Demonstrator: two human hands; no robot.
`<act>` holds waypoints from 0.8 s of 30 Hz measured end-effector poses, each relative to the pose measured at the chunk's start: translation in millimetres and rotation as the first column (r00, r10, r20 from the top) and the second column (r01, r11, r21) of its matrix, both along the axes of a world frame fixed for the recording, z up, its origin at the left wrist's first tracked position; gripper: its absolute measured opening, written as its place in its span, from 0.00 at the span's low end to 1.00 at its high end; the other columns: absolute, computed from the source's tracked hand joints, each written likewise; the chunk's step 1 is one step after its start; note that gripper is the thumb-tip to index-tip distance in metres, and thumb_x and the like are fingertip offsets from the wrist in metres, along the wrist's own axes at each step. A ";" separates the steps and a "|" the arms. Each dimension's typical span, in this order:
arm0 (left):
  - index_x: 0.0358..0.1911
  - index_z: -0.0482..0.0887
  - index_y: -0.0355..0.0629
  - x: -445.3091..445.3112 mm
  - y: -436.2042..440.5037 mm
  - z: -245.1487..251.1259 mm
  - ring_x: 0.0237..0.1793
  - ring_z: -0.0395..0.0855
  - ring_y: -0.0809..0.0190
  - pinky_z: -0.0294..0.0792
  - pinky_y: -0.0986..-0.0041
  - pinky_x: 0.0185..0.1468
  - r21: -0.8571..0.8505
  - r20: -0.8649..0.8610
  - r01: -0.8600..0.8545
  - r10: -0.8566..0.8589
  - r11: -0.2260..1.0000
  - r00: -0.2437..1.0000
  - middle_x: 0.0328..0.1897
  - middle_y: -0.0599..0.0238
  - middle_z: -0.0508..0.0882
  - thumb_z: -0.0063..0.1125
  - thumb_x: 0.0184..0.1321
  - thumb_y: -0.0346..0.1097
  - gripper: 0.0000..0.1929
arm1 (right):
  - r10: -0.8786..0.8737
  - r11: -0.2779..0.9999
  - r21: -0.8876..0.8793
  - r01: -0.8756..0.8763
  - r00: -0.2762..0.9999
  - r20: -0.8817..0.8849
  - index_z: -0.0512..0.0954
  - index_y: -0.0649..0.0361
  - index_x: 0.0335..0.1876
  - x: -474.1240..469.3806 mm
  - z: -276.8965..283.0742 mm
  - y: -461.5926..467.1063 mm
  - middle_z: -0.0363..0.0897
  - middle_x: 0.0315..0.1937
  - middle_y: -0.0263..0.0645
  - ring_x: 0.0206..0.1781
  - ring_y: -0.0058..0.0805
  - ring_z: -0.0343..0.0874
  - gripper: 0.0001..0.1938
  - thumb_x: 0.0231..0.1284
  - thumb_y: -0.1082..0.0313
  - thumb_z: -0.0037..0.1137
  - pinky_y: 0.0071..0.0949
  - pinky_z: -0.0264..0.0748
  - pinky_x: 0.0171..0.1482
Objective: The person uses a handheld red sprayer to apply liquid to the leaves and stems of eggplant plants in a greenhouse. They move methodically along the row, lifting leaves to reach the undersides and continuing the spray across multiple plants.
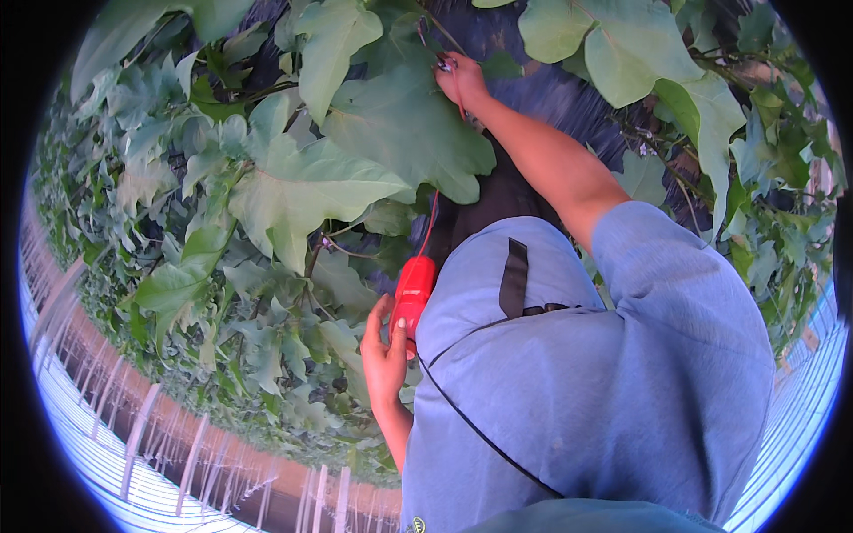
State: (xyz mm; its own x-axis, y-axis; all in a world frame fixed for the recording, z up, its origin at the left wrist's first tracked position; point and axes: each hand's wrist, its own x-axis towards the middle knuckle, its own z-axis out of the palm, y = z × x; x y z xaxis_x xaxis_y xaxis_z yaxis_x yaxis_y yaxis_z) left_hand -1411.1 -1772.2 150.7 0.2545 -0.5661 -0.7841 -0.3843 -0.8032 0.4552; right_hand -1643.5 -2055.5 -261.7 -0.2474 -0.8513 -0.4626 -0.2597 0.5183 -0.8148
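My left hand (388, 363) is around the lower end of a red plastic container (413, 293), with the thumb lying along its near side. A thin red cord (433, 216) runs up from the container and passes behind a broad leaf. Farther up, my right hand (463, 83) is closed on a small metal object (445, 64), partly hidden by the fingers, beside a plant stem. Red cord also shows at this hand. Large lobed leaves (406, 120) of what look like eggplant plants hang over and beside the forearm.
Dense foliage (266, 333) fills the left side, and more leaves (640, 53) stand at upper right. Dark plastic sheeting (566, 106) covers the ground under the plants. A black strap (514, 276) and a black cable (480, 426) cross my blue clothing. Upright posts (140, 433) line the lower left.
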 end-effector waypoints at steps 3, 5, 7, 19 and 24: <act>0.79 0.77 0.35 14.3 30.5 -3.4 0.41 0.88 0.69 0.81 0.75 0.44 -0.006 -0.068 -0.126 0.125 0.992 0.990 0.73 0.52 0.87 0.60 0.82 0.30 0.25 | 0.081 0.997 0.005 -0.081 0.994 0.070 0.89 0.56 0.59 -13.4 9.2 29.5 0.94 0.48 0.48 0.49 0.42 0.92 0.22 0.64 0.54 0.74 0.39 0.86 0.58; 0.79 0.78 0.35 23.5 57.0 -9.2 0.52 0.89 0.66 0.81 0.72 0.56 -0.085 -0.142 -0.219 0.205 0.972 0.968 0.73 0.53 0.86 0.61 0.82 0.30 0.25 | 0.159 0.978 -0.143 -0.153 0.987 0.034 0.87 0.58 0.62 -28.4 23.4 63.5 0.94 0.48 0.44 0.49 0.35 0.92 0.22 0.67 0.56 0.75 0.35 0.85 0.58; 0.78 0.78 0.35 34.4 82.0 -24.6 0.64 0.87 0.62 0.79 0.68 0.70 -0.238 -0.231 -0.290 0.236 0.927 0.944 0.75 0.54 0.85 0.61 0.82 0.30 0.25 | 0.185 0.966 -0.194 -0.170 0.981 0.059 0.86 0.59 0.63 -41.5 39.0 98.4 0.94 0.48 0.41 0.50 0.31 0.91 0.22 0.69 0.57 0.76 0.32 0.85 0.59; 0.66 0.89 0.34 130.3 224.3 -90.2 0.70 0.87 0.51 0.74 0.61 0.76 -0.492 -0.192 -0.489 0.458 0.720 0.868 0.66 0.49 0.90 0.68 0.76 0.33 0.19 | 0.621 0.774 0.167 -0.611 0.680 -0.390 0.83 0.60 0.47 -43.4 130.0 287.9 0.88 0.36 0.52 0.43 0.59 0.89 0.17 0.63 0.57 0.76 0.49 0.84 0.48; 0.65 0.90 0.35 152.5 248.7 -91.6 0.70 0.88 0.49 0.75 0.59 0.76 -0.434 -0.175 -0.479 0.450 0.763 0.876 0.66 0.47 0.91 0.69 0.76 0.35 0.19 | 0.613 0.729 -0.179 -0.661 0.746 -0.260 0.84 0.60 0.49 50.8 139.1 267.8 0.88 0.35 0.44 0.39 0.39 0.89 0.15 0.68 0.60 0.76 0.40 0.84 0.48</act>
State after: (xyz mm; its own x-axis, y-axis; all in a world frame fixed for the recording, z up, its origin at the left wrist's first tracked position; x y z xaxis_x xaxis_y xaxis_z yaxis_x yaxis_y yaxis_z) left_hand -1258.6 -1523.5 59.1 0.5425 -0.6808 -0.4921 0.0201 -0.5751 0.8178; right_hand -1592.6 -1787.7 -122.6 0.3414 -0.9132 -0.2223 -0.6015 -0.0305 -0.7983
